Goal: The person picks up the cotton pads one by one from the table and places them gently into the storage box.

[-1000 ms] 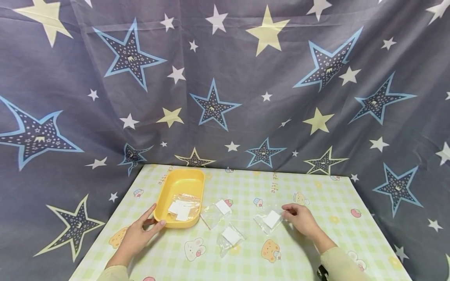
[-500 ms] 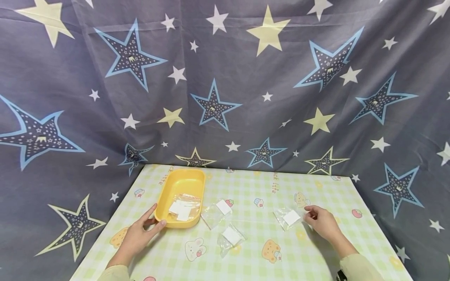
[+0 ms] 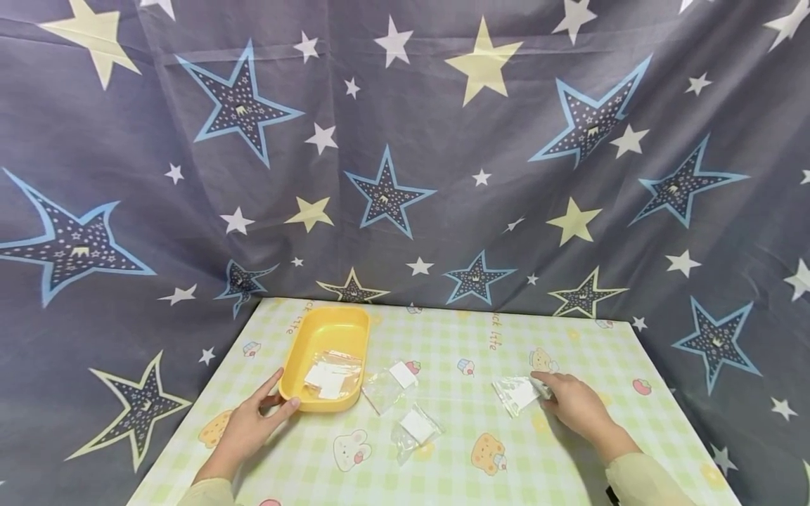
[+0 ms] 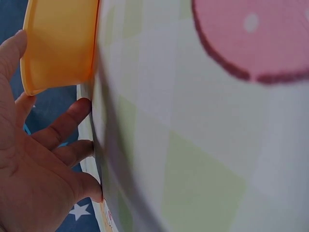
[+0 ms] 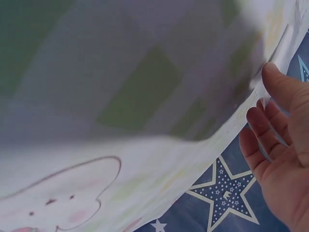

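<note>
My left hand (image 3: 249,427) grips the near left corner of a yellow plastic tray (image 3: 330,334), its thumb and a finger at the rim. In the left wrist view the other fingers are spread low by the table, beside the yellow tray wall (image 4: 63,43). Several small clear zip bags (image 3: 332,376) with white pieces inside lie in the tray. Over on the right, my right hand (image 3: 581,413) pinches the right end of another clear zip bag (image 3: 517,395), which holds a white square and lies on the cloth. That end is folded up at the fingertips.
Two more clear bags with white squares, one bag (image 3: 392,385) beside the tray and another bag (image 3: 416,430) nearer me, lie mid-table. A green checked cloth (image 3: 443,337) covers the table. Behind hangs a dark star-patterned curtain (image 3: 418,105).
My right hand has drawn its zip bag to the right, away from the other bags, and the bag's right end is now folded up. My left hand and the tray have stayed put.
</note>
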A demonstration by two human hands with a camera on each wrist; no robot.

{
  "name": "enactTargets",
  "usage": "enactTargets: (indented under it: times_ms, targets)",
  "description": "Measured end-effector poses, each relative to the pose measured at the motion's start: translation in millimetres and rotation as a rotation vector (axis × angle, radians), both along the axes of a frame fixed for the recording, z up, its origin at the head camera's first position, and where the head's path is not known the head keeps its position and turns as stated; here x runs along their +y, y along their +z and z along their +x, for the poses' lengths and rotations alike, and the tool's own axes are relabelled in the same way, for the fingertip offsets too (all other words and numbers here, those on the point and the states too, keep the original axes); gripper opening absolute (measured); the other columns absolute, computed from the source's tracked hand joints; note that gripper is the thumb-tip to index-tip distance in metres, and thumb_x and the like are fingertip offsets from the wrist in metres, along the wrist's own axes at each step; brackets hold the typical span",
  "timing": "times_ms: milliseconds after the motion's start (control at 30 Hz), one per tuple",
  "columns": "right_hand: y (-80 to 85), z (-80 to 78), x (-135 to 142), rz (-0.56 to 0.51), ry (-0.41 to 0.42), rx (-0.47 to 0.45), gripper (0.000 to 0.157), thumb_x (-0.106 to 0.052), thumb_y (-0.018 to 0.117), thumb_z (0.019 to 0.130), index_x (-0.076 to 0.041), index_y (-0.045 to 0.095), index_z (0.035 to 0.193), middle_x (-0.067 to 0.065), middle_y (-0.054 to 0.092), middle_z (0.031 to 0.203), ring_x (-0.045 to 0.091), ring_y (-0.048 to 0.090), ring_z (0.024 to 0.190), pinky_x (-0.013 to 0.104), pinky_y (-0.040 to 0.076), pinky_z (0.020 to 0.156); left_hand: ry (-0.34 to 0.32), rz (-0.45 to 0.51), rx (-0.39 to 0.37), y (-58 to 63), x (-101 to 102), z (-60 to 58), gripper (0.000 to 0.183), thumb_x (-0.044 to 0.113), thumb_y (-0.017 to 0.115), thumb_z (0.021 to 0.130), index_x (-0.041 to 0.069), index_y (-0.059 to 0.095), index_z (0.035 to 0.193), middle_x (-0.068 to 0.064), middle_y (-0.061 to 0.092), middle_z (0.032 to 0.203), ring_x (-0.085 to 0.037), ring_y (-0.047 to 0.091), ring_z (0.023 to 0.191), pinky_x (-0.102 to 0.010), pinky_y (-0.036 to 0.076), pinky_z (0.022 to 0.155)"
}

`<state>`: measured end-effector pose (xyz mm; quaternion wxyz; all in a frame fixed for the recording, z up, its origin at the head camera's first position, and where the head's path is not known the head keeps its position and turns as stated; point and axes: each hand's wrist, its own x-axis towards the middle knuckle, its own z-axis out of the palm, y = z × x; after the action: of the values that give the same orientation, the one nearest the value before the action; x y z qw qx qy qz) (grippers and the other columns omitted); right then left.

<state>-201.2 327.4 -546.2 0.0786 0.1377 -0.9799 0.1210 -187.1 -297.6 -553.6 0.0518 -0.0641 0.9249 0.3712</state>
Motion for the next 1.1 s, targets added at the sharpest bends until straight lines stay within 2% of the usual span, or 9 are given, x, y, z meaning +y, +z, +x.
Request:
enactTargets:
  times_ms: [300,433,733,1000,1100]
  targets:
    - [-6.0,0.4,-6,0.023,0.014,0.018,0.046,-0.011,0.088,0.085,-0.015,0.075,0.129,0.008,0.079,0.113,0.031,0.076,0.102,0.051,0.063,0.090,-0.007,-0.008,0.008,-0.2,2,-0.4,0.096,0.073,0.066,0.096,0.032,0.024,0.172,-0.020,0.066,0.148,-0.053,0.042,0.153,-0.076,0.032,0.121]
    - [-5.1,-1.0,-9,0.018,0.011,0.008,0.040,-0.011,0.087,0.088,-0.014,0.077,0.126,0.008,0.080,0.113,0.030,0.076,0.101,0.050,0.063,0.090,-0.007,-0.005,0.005,0.3,2,-0.9,0.097,0.073,0.066,0.095,0.032,0.024,0.172,-0.020,0.066,0.149,-0.053,0.041,0.153,-0.076,0.032,0.121]
    - [3.2,-7.8,-17,-0.100,-0.057,-0.090,0.035,-0.012,0.082,0.094,-0.012,0.076,0.128,0.004,0.078,0.105,0.021,0.074,0.095,0.044,0.063,0.083,-0.006,-0.003,0.005,-0.1,1,-0.7,0.097,0.073,0.066,0.095,0.032,0.024,0.172,-0.020,0.066,0.149,-0.054,0.041,0.153,-0.076,0.033,0.121]
    - [7.7,-10.7,-18,-0.176,-0.052,-0.097,0.034,-0.010,0.079,0.096,-0.007,0.075,0.130,0.007,0.079,0.107,0.025,0.076,0.098,0.046,0.065,0.085,-0.004,0.001,0.014,-2.7,-1,0.2,0.095,0.070,0.067,0.097,0.032,0.024,0.172,-0.020,0.065,0.149,-0.053,0.040,0.153,-0.076,0.031,0.122]
    - [9.0,-12.7,-19,-0.214,-0.054,-0.089,0.034,-0.010,0.078,0.097,-0.006,0.075,0.130,0.004,0.078,0.102,0.021,0.074,0.093,0.041,0.063,0.080,-0.005,0.003,0.015,-2.3,-1,0.3,0.095,0.070,0.067,0.097,0.032,0.024,0.172,-0.020,0.065,0.149,-0.053,0.040,0.153,-0.076,0.032,0.122]
